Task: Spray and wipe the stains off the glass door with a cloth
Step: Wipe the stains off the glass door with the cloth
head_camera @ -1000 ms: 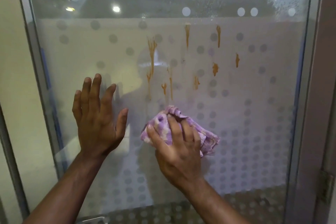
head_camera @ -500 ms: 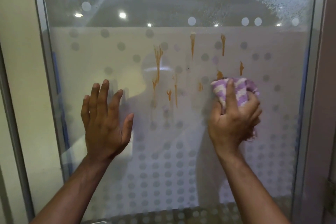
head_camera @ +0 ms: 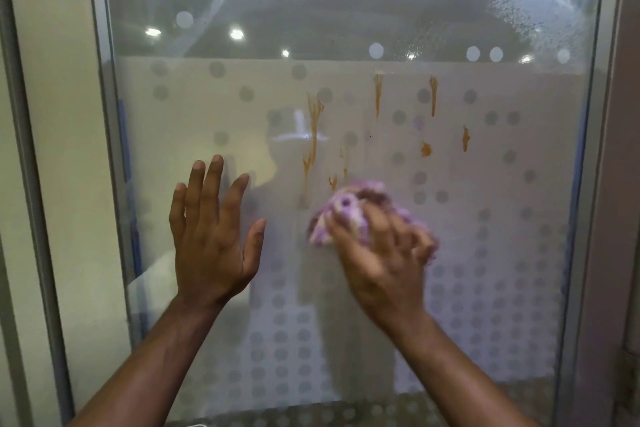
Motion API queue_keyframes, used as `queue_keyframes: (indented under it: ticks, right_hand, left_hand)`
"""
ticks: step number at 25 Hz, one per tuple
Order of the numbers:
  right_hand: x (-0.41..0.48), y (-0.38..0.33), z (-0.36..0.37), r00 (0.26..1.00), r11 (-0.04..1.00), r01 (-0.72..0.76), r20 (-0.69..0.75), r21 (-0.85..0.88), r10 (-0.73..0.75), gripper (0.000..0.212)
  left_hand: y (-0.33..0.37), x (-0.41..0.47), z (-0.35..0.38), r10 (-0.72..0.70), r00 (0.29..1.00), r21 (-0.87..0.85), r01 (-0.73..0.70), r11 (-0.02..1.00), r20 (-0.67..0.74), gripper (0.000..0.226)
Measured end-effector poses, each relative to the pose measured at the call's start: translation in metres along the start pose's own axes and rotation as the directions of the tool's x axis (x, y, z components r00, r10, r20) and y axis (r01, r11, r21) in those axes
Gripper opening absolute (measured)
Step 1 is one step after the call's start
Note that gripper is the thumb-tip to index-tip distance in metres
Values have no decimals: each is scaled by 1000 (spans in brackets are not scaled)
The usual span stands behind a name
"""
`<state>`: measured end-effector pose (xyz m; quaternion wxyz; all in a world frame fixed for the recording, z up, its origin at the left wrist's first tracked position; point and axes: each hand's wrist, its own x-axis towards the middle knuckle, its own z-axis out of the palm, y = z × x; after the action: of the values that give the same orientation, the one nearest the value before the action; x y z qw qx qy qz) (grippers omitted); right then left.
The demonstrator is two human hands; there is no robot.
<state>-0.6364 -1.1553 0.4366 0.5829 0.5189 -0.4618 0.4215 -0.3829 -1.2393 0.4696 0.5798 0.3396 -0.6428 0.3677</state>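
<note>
The glass door [head_camera: 502, 253] fills the view, frosted with grey dots and wet with spray mist along its top. Several orange-brown stains [head_camera: 313, 135] run down its middle, with smaller blots to the right. My right hand [head_camera: 384, 253], blurred by motion, presses a purple-and-white cloth [head_camera: 341, 215] against the glass just below the lowest drips. My left hand [head_camera: 211, 236] lies flat on the glass to the left, fingers spread, holding nothing. No spray bottle is in view.
A grey metal frame [head_camera: 104, 114] borders the glass on the left, with a cream wall beside it. A second frame post [head_camera: 595, 184] stands at the right edge. Ceiling lights reflect in the upper glass.
My right hand swept the cloth up to the right blots, then back down-left below the central drips. The left hand stayed on the glass. The camera tilted upward.
</note>
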Motion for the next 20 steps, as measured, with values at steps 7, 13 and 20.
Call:
queue_keyframes:
  ticks: [7,13,20]
  right_hand:
    - [44,45,0,670,674,-734,-70,85,739,51]
    - [23,-57,10,964,957,-265,26,116,264,52]
    - [30,-28,9,999,998,26,-38,66,-24,55]
  left_hand:
    - [1,0,1,5,1000,1,-5,1000,0,69]
    - [0,-2,2,14,1000,-22,-14,1000,-4,71]
    - [-5,5,-12,33,999,-66,-32,997,8,69]
